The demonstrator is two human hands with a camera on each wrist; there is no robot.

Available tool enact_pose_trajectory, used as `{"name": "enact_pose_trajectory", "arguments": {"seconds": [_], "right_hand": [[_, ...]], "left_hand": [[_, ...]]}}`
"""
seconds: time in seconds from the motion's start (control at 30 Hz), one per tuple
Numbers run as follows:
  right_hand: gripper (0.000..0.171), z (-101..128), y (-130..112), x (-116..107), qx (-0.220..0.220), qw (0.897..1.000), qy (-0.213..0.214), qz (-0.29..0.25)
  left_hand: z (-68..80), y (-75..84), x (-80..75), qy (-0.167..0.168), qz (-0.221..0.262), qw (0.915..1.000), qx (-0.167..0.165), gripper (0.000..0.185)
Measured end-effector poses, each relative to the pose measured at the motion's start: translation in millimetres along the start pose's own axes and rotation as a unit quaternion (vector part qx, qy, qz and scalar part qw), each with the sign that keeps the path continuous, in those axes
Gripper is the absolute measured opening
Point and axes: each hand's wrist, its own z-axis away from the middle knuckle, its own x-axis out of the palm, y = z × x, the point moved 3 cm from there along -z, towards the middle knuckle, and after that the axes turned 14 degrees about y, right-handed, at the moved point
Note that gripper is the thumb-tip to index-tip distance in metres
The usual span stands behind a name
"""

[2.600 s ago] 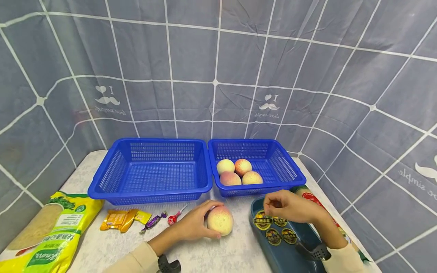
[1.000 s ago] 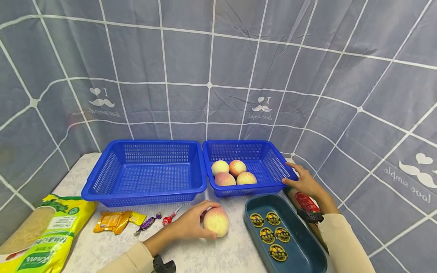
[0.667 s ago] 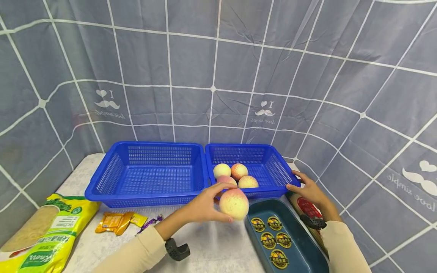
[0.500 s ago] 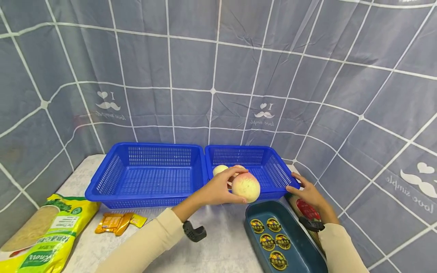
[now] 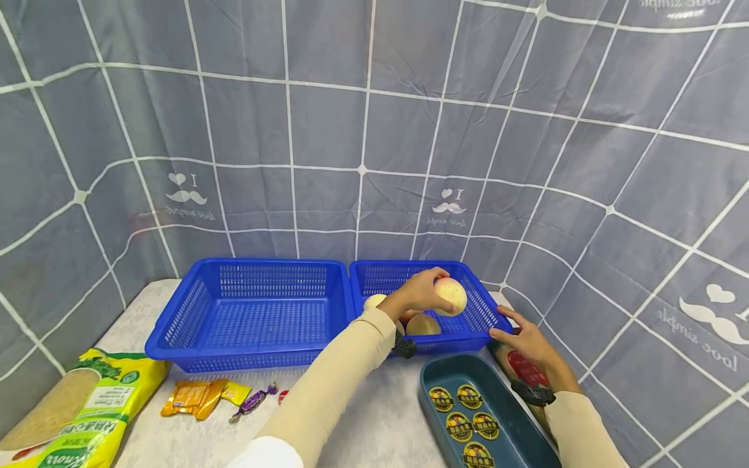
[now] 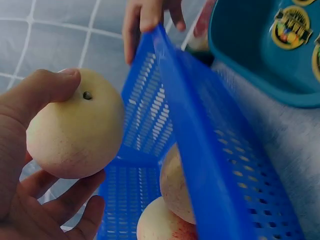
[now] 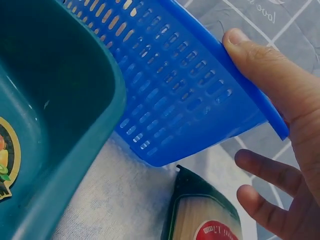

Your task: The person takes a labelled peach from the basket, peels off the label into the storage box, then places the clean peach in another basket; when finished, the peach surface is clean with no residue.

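Observation:
My left hand (image 5: 420,292) grips a pale yellow, pink-tinged peach (image 5: 452,297) and holds it over the right-hand blue basket (image 5: 453,343). In the left wrist view, the thumb presses the peach (image 6: 82,132) beside its stem hollow, and the fingers curl under it. Several more peaches (image 5: 422,325) lie in the left part of that basket, partly covered by my left wrist. At the basket's front right corner, my right hand (image 5: 529,339) grips the rim. The right wrist view shows its thumb (image 7: 260,62) along the rim, with two fingers below, off the basket.
A larger blue basket (image 5: 251,361) adjoins on the left. In front stands a teal tray (image 5: 426,383) holding several round stickers (image 5: 459,426). A package with a red label (image 5: 523,367) lies right of it. Wrapped candies (image 5: 196,398) and a yellow bag (image 5: 93,409) lie at left.
My left hand has lifted the peach from the table and carried it forward and right, over the right-hand basket. My right hand has gone from over the tray to the basket's corner and stays there.

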Motion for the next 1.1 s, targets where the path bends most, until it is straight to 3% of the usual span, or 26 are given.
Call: {"name": "enact_pose_trajectory", "arguments": {"seconds": [0.27, 0.4, 0.63, 0.83, 0.97, 1.1], "right_hand": [[0.067, -7, -2, 4, -0.012, 1.000, -0.011, -0.009], [0.068, -8, -3, 4, -0.020, 1.000, -0.015, -0.003], [0.067, -9, -7, 9, -0.030, 0.999, -0.026, -0.003], [0.066, -14, -9, 7, -0.039, 0.999, -0.019, 0.015], [0.067, -10, -5, 1, -0.029, 0.999, -0.021, 0.023], [0.067, -3, 0, -4, -0.024, 0.999, -0.022, 0.027]], "left_hand": [[-12.6, -11.0, 14.5, 0.003, 0.030, 0.9978, -0.059, 0.070], [-13.2, -13.7, 23.7, 0.001, 0.003, 0.9979, -0.064, 0.066], [-4.4, -24.1, 28.7, -0.052, -0.038, 0.9940, -0.088, 0.065], [-10.4, -20.1, 10.5, -0.066, -0.005, 0.9941, -0.086, 0.064], [-12.0, -15.7, -8.1, -0.064, -0.010, 0.9969, -0.045, 0.062], [-3.0, -13.3, -39.3, -0.071, 0.002, 0.9973, -0.018, 0.060]]}}
